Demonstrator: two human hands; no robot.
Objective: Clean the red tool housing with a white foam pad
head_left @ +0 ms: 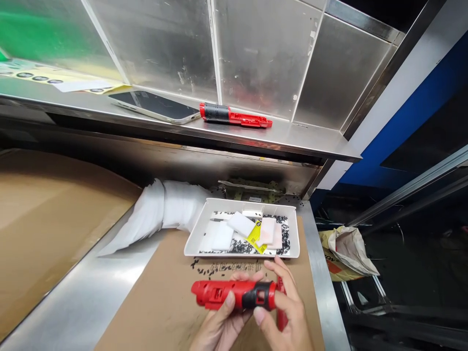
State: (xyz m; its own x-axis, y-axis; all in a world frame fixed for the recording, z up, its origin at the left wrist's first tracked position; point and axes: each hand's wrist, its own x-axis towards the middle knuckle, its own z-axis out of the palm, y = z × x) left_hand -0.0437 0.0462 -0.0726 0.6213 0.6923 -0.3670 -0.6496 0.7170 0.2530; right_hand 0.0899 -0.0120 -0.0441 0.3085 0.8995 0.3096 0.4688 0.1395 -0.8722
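Above the cardboard sheet, a red plastic tool housing with a black grip band lies lengthwise in my hands. My left hand grips it from below, thumb on the near side and fingertips behind. At its right end, my right hand is closed around it, with the thumb by the black band and a finger against the end. Between the right fingers shows another red piece; whether it joins the housing I cannot tell. Just beyond stands a white tray holding small black parts, white pads and a yellow label.
A similar red and black housing and a phone lie on the metal shelf. White foam sheets are stacked left of the tray. Cardboard fills the left side. A paper sack stands at right.
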